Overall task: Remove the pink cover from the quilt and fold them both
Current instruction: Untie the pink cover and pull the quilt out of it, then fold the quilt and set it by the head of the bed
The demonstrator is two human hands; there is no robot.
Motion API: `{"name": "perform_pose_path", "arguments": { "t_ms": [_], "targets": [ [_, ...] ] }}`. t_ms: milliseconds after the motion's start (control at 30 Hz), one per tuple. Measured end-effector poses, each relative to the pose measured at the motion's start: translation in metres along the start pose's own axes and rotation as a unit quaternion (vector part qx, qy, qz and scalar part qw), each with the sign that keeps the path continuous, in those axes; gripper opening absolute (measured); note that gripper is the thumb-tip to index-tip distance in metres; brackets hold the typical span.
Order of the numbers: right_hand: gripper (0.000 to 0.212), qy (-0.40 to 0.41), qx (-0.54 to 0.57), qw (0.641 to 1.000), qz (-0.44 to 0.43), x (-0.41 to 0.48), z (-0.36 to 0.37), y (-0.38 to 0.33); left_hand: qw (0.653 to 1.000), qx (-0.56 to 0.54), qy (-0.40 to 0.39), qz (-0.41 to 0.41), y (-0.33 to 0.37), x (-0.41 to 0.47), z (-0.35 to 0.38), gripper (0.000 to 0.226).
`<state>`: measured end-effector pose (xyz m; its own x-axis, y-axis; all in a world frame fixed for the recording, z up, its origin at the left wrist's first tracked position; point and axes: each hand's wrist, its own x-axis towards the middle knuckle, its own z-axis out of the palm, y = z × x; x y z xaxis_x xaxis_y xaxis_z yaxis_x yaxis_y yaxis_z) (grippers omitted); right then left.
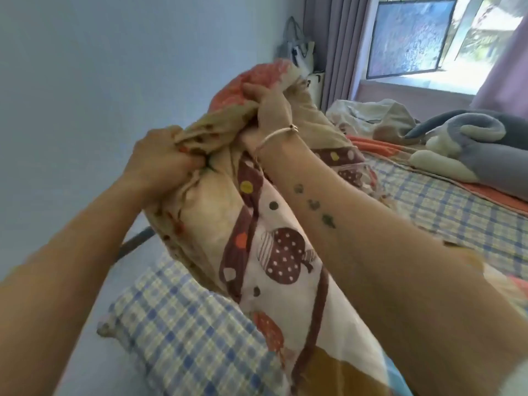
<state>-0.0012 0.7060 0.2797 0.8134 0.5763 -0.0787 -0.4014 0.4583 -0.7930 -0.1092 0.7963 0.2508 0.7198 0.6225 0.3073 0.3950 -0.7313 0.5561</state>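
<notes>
Gripping a wad of bunched beige fabric, the left hand [160, 162] has its fingers curled tight into the near end of the raised bundle. The right hand [268, 107], a bracelet [275, 135] at its wrist, clutches a higher fold where orange-red fabric [257, 77] pokes out at the top. Both hands thus hold the pink cover [285, 267], printed with dotted apples and brown bands. It runs as 1 thick roll from the lower edge of the view up between the 2 forearms, lifted clear of the plaid pillow [185, 338] and the plaid bed sheet [445, 207]. The padded bulk suggests the quilt is still inside; which of the paler layers is quilt and which is the cover's reverse I cannot tell. Holding the end high with 2 separate grips probably serves to peel the cover back off a corner while the weight hangs down. The stripping looks only begun, with no folding done. A grey plush toy [471, 150] lies further along the bed, below the window [414, 38].
</notes>
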Motion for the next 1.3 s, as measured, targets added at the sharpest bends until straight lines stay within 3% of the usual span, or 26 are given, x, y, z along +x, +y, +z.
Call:
{"name": "perform_pose_path", "arguments": {
  "t_ms": [67, 100, 167, 200, 233, 300, 367, 433, 467, 500, 567, 633, 700, 733, 767, 800, 867, 900, 933, 1000, 1067, 1167, 1300],
  "targets": [
    [0.008, -0.114, -0.007, 0.993, 0.016, 0.028, 0.032, 0.037, 0.987, 0.131, 0.095, -0.019, -0.049, 0.034, -0.025, 0.048],
    [0.024, -0.135, -0.041, 0.989, 0.044, 0.042, 0.028, 0.061, 0.978, 0.183, 0.093, -0.026, -0.072, 0.042, -0.025, 0.053],
    [0.04, -0.072, -0.298, 0.95, 0.055, 0.049, -0.011, 0.11, 0.969, 0.243, 0.011, -0.049, -0.114, 0.036, 0.003, 0.078],
    [0.029, -0.034, -0.387, 0.921, 0.033, 0.047, -0.04, 0.133, 0.967, 0.246, -0.04, -0.059, -0.131, 0.025, 0.027, 0.086],
    [0.017, -0.016, -0.443, 0.896, 0.027, 0.04, -0.069, 0.156, 0.965, 0.237, -0.091, -0.065, -0.147, 0.01, 0.052, 0.087],
    [0.016, -0.008, -0.54, 0.84, 0.063, 0.006, -0.12, 0.194, 0.961, 0.203, -0.179, -0.064, -0.171, -0.032, 0.107, 0.077],
    [0.045, -0.051, -0.643, 0.753, 0.13, -0.037, -0.16, 0.228, 0.949, 0.142, -0.266, -0.09, -0.187, -0.082, 0.153, 0.071],
    [0.091, -0.101, -0.769, 0.612, 0.152, -0.084, -0.189, 0.259, 0.92, 0.096, -0.36, -0.119, -0.195, -0.132, 0.188, 0.068],
    [0.103, -0.114, -0.811, 0.554, 0.15, -0.103, -0.21, 0.275, 0.902, 0.09, -0.403, -0.124, -0.197, -0.155, 0.201, 0.067],
    [0.095, -0.098, -0.838, 0.523, 0.119, -0.121, -0.23, 0.288, 0.885, 0.09, -0.438, -0.128, -0.197, -0.176, 0.213, 0.067],
    [0.074, -0.054, -0.861, 0.499, 0.088, -0.146, -0.258, 0.298, 0.858, 0.1, -0.49, -0.121, -0.195, -0.209, 0.232, 0.068],
    [0.069, -0.017, -0.871, 0.478, 0.109, -0.156, -0.285, 0.292, 0.844, 0.12, -0.513, -0.105, -0.191, -0.23, 0.246, 0.072],
    [0.035, -0.015, -0.882, 0.456, 0.121, -0.156, -0.291, 0.266, 0.837, 0.137, -0.522, -0.09, -0.181, -0.241, 0.256, 0.072],
    [0.022, -0.033, -0.877, 0.455, 0.15, -0.147, -0.281, 0.252, 0.843, 0.138, -0.512, -0.09, -0.176, -0.241, 0.258, 0.069],
    [0.014, -0.039, -0.841, 0.504, 0.193, -0.145, -0.27, 0.24, 0.857, 0.118, -0.492, -0.101, -0.164, -0.242, 0.261, 0.063],
    [0.012, -0.036, -0.819, 0.551, 0.158, -0.14, -0.262, 0.234, 0.884, 0.062, -0.445, -0.133, -0.152, -0.24, 0.263, 0.055],
    [0.03, -0.034, -0.765, 0.632, 0.118, -0.126, -0.24, 0.228, 0.929, -0.091, -0.305, -0.19, -0.122, -0.228, 0.261, 0.039],
    [0.03, -0.028, -0.74, 0.665, 0.1, -0.121, -0.231, 0.224, 0.937, -0.155, -0.236, -0.207, -0.107, -0.219, 0.259, 0.033],
    [0.026, -0.03, -0.714, 0.693, 0.093, -0.122, -0.227, 0.218, 0.941, -0.183, -0.192, -0.209, -0.091, -0.211, 0.254, 0.029],
    [0.029, -0.016, -0.665, 0.74, 0.1, -0.133, -0.243, 0.2, 0.956, -0.16, -0.177, -0.169, -0.062, -0.198, 0.246, 0.03],
    [0.033, 0.03, -0.647, 0.758, 0.084, -0.159, -0.279, 0.174, 0.965, -0.129, -0.196, -0.117, -0.036, -0.198, 0.244, 0.033],
    [0.029, 0.185, -0.629, 0.754, 0.042, -0.218, -0.349, 0.121, 0.967, -0.095, -0.238, -0.013, 0.021, -0.226, 0.264, 0.035],
    [0.035, 0.33, -0.668, 0.655, 0.126, -0.306, -0.449, 0.074, 0.934, -0.058, -0.327, 0.135, 0.112, -0.287, 0.3, 0.051]
  ]
}}
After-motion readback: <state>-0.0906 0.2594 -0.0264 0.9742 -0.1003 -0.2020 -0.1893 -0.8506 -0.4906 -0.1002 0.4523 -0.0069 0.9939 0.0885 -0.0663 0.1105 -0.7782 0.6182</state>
